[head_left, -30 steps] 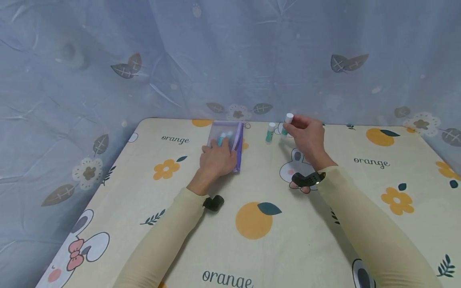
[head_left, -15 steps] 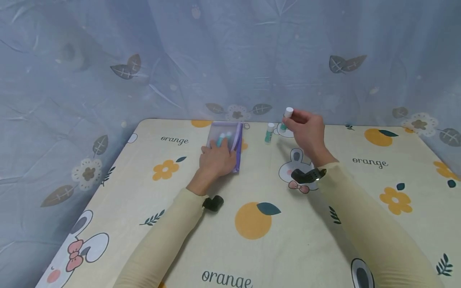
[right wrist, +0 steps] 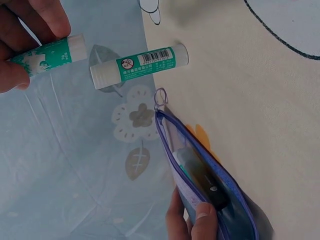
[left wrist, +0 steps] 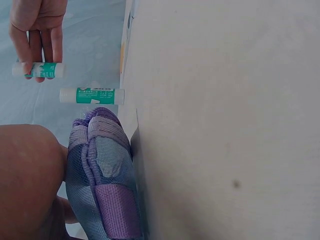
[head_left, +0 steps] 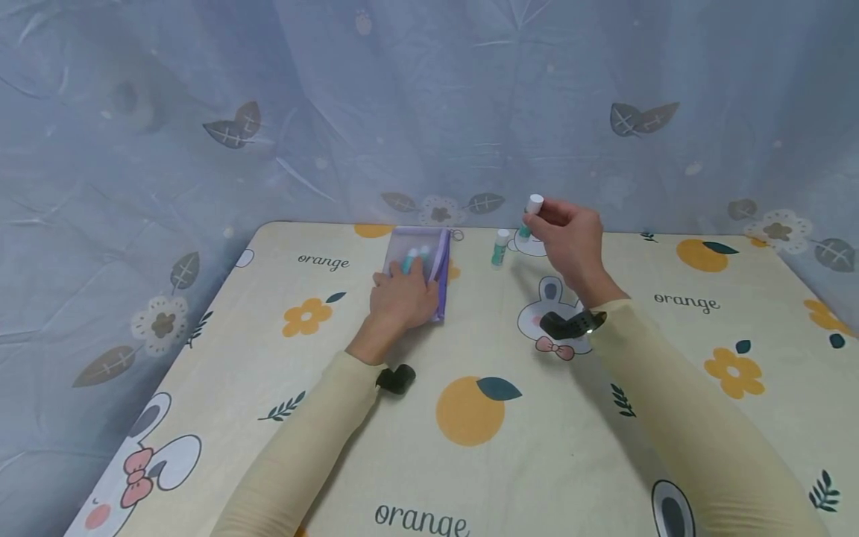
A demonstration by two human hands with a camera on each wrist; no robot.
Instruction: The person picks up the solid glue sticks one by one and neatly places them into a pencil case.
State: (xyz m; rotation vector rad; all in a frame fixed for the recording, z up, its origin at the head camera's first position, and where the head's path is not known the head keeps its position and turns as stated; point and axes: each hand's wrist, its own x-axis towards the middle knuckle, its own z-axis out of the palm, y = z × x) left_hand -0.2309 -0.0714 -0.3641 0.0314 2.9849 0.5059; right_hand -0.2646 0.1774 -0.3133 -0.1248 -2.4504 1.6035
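My right hand [head_left: 570, 242] pinches a glue stick [right wrist: 52, 55], green-labelled with white ends, between thumb and fingers above the table's far edge. A matching glue stick [head_left: 499, 247] stands upright on the table just left of it. My left hand [head_left: 405, 294] rests on a purple-edged mesh zip pouch [head_left: 444, 261], its fingers spread over the top. In the right wrist view the zipper opening gapes, and a dark object [right wrist: 202, 175] shows inside; its kind is unclear. White and teal shapes show through the mesh in the head view.
A cream cloth [head_left: 470, 485] printed with oranges, flowers and rabbits covers the table. Behind the far edge hangs a blue-grey curtain [head_left: 429, 112]. The pouch's zipper ring [right wrist: 160, 97] lies close to the standing glue stick.
My right hand has lifted the held glue stick upward, farther from the tabletop. The left hand and the pouch have stayed in place.
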